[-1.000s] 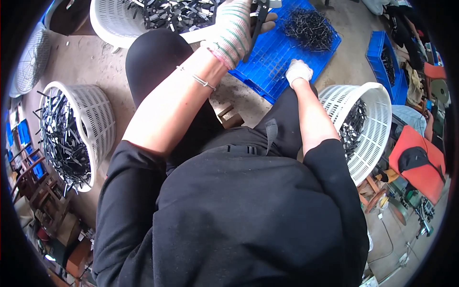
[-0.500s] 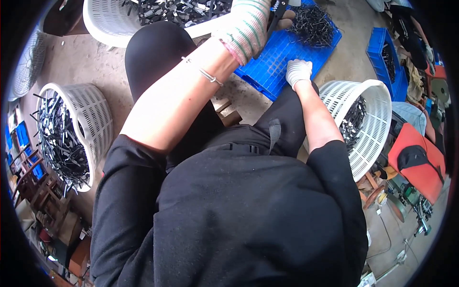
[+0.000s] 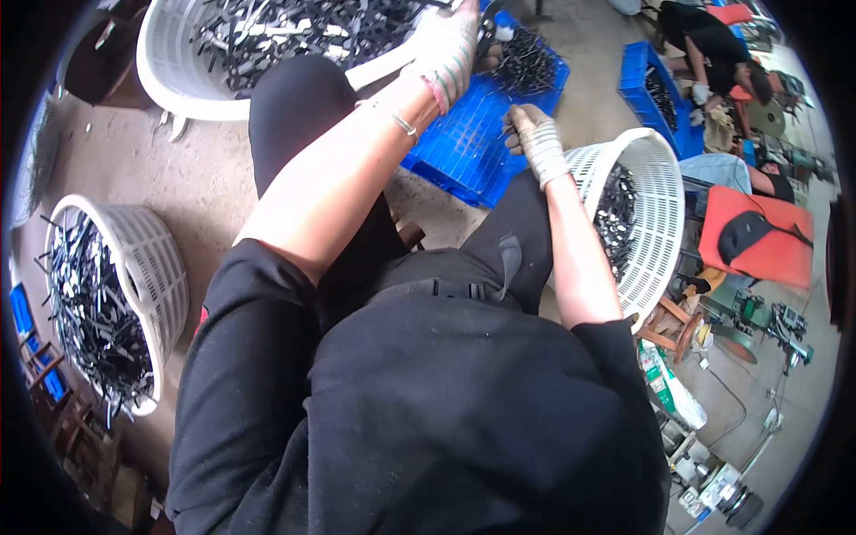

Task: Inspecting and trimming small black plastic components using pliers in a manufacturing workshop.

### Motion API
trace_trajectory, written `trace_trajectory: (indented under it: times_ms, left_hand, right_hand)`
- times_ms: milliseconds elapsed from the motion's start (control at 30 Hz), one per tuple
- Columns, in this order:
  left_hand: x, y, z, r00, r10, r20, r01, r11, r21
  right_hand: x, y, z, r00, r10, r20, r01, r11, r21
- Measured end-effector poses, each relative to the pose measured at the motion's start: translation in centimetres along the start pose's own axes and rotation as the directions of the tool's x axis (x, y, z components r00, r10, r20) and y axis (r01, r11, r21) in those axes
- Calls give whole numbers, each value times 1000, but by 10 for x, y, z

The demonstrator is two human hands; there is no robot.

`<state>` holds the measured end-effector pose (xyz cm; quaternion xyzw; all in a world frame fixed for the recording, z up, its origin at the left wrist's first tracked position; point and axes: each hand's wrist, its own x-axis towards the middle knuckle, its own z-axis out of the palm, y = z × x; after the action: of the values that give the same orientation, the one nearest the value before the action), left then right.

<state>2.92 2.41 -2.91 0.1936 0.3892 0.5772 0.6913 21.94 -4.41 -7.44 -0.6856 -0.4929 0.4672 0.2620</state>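
My left hand (image 3: 443, 55), in a white knitted glove with green stripes, reaches to the top edge between a big white basket (image 3: 169, 85) and a blue plastic crate (image 3: 459, 143). Its fingers are bent by a dark object (image 3: 487, 31) too cut off to name. Over the crate's near right side is my right hand (image 3: 539, 143), gloved too, with fingers curled together; whatever they hold is too small to make out. A heap of thin black parts (image 3: 528, 67) lies on the crate's far end. Black and silvery strips (image 3: 294, 40) fill the big basket.
A tipped white basket (image 3: 165, 267) of black strips stands at the left, another (image 3: 658, 201) by my right knee. Farther right are a blue bin (image 3: 635, 89), a red seat (image 3: 780, 241) with a black cap-like item, and a crouching person (image 3: 713, 45) in dark clothes.
My right hand has turned from a closed fist to bent fingers facing the left hand. The view has shifted, bringing more of the person and bin at the right into sight.
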Motion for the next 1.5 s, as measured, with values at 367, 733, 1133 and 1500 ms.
trace_trajectory:
  times_ms: [367,733,1133,1500]
  left_hand:
    - [-15,-10,1,987,-148,57,148,989,-3]
    - [-39,3,-9,889,-359,285,398,912,-93]
    - [-40,-5,-3,925,-350,149,371,916,-151]
    - [-32,-12,-6,911,-381,159,398,913,-89]
  right_hand:
    - [-89,-56,8,949,-163,-270,147,986,-76]
    - [-78,-92,-4,912,-132,-389,328,805,494]
    - [-49,-78,23,945,-87,-314,279,714,642]
    - [-44,-78,24,917,-236,-321,332,898,289]
